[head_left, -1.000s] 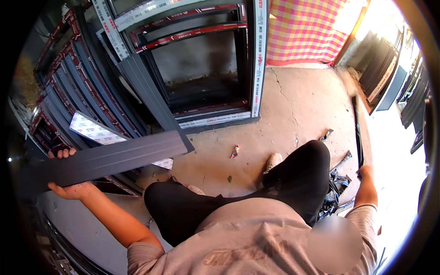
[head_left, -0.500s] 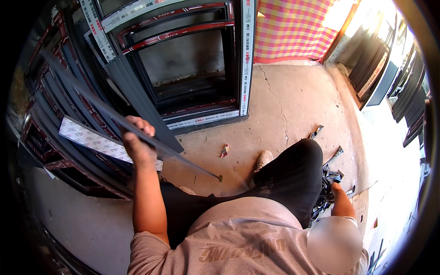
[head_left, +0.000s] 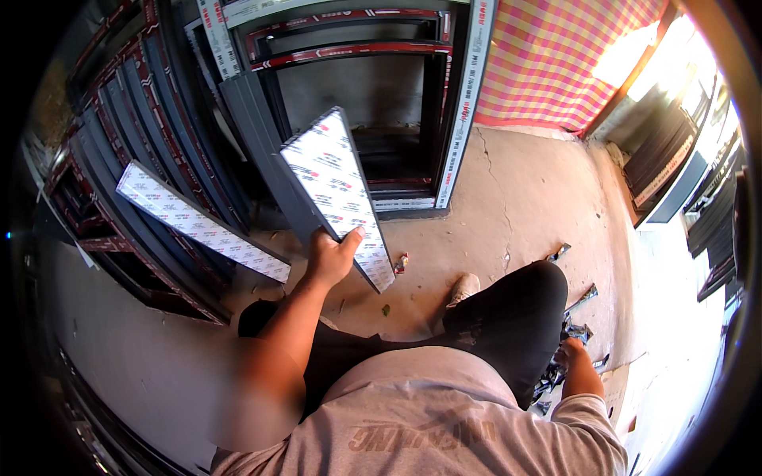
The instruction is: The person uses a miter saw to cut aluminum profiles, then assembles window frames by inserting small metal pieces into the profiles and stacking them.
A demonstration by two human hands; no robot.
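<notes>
My left hand [head_left: 332, 258] grips a long flat panel [head_left: 327, 170] near its lower end, thumb over the face. White printed film covers the face turned toward me, and a dark edge runs along its side. The panel stands tilted in front of a dark frame. My right hand [head_left: 568, 351] is down beside my right knee, fingers curled at a heap of small black glossy pieces [head_left: 548, 384]. What those fingers hold, if anything, is hidden. A similar white-filmed panel [head_left: 198, 224] leans against dark frames to the left of my left hand.
Dark window frames [head_left: 147, 119] lean in a row at the left. A larger frame with a white-taped edge [head_left: 464, 119] stands ahead. Beyond it hangs a checkered curtain [head_left: 556, 63]. A small red wrapper [head_left: 402, 262] lies on the cracked floor, and dark profiles [head_left: 667, 151] lean far right.
My left hand has moved right and lower in the view. The panel in it, edge-on before, now shows its white face. My right hand stays beside the black pieces.
</notes>
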